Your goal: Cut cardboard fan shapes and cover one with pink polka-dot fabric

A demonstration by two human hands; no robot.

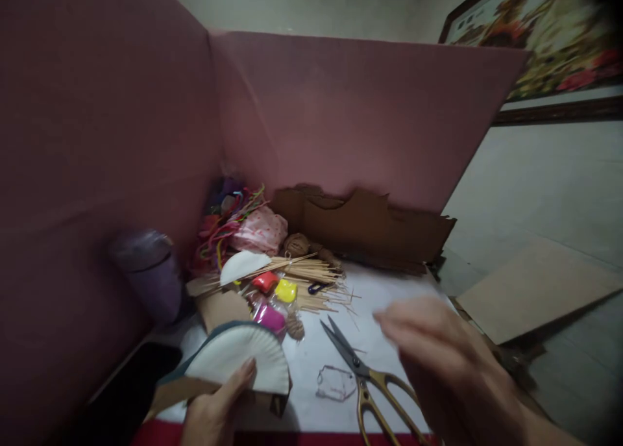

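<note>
My left hand (pixel 214 404) is closed on a white half paper plate (pixel 243 355) with a fluted edge, thumb pressed on its face. Brown cardboard (pixel 180 394) and a dark blue-green edge show behind the plate. My right hand (pixel 433 342) is raised over the right side of the table, smeared by motion; whether its fingers hold anything is not clear. Just left of it lie scissors (pixel 357 365) with gold handles, blades parted. Beside the scissors, a small outline is drawn on the white table surface (pixel 311 381).
Wooden sticks (pixel 311 274), another white half plate (pixel 243 266), and red, yellow and magenta clay packets (pixel 269 316) lie farther back. Twine (pixel 296 245), colourful pipe cleaners (pixel 219 232) and torn cardboard (pixel 360 228) stand along pink panels (pixel 341 115). A purple tumbler (pixel 153 284) is at left.
</note>
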